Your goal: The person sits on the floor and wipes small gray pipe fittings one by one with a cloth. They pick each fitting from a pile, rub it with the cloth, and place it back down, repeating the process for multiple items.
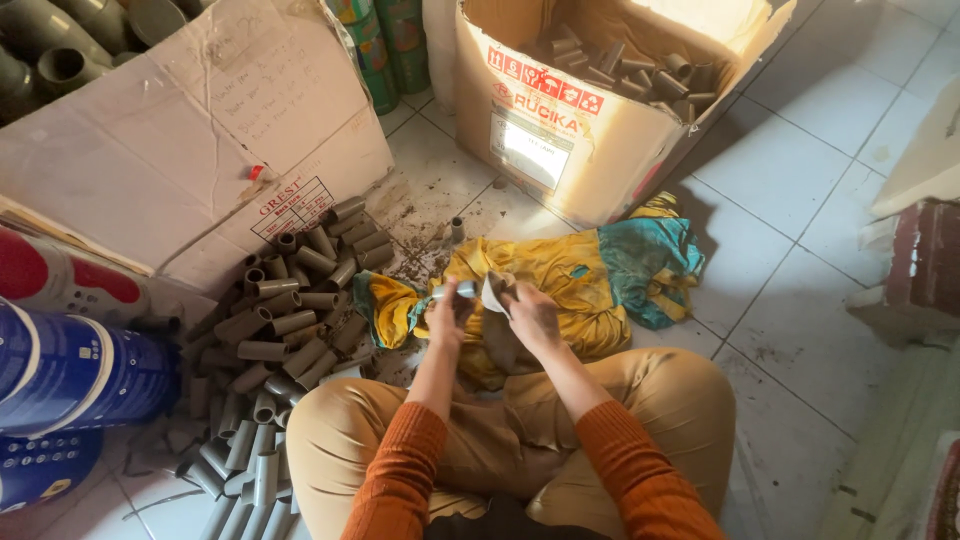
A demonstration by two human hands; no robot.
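Left hand (443,318) closed round a short grey pipe fitting (458,291), steadied above the lap. Right hand (532,315) pinching a pale rag (494,293) against its end. Yellow cloth (560,290) spread underneath on the floor (800,200); grey fittings pile (285,330) alongside, within left reach.

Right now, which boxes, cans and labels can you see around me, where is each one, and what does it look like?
Open cardboard box: top centre, brown, red symbol strip and white label, grey pipe pieces inside.
Flattened cardboard: upper left, pale brown, with a printed grid label at its lower edge.
Blue cans: left edge, lying round, white trim.
Green cans: top, between the cardboard pieces, stacked.
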